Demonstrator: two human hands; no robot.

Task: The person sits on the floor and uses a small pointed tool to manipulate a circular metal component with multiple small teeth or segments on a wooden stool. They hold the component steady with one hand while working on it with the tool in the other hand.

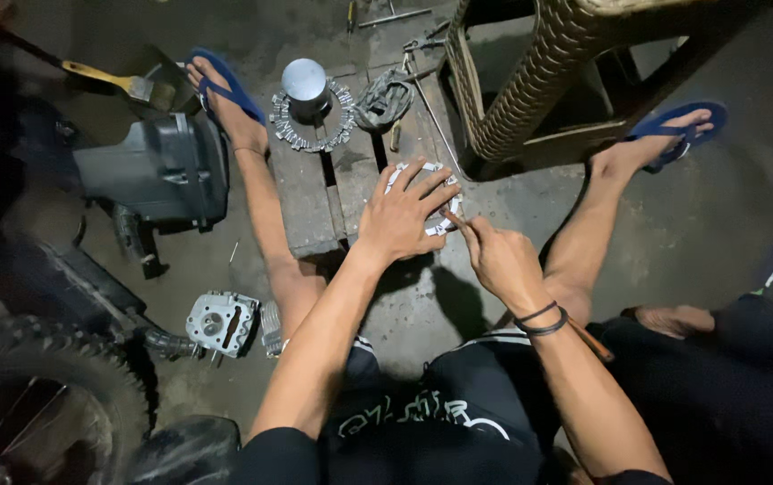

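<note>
Head view: a flat, pale metal ring-shaped part lies on a low grey wooden pallet, pinned under the spread left hand. Right hand pinches a thin stick-like tool against the part's edge; work looks mid-way. Farther off on the pallet stand a silver metal cylinder inside a toothed ring; a grey cylinder head lies on the floor.

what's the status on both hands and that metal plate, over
Left hand spread flat on the round metal plate, pinning it to the wooden pallet. Right hand gripping a thin tool, tip at the plate's edge. Nothing blocking.
</note>
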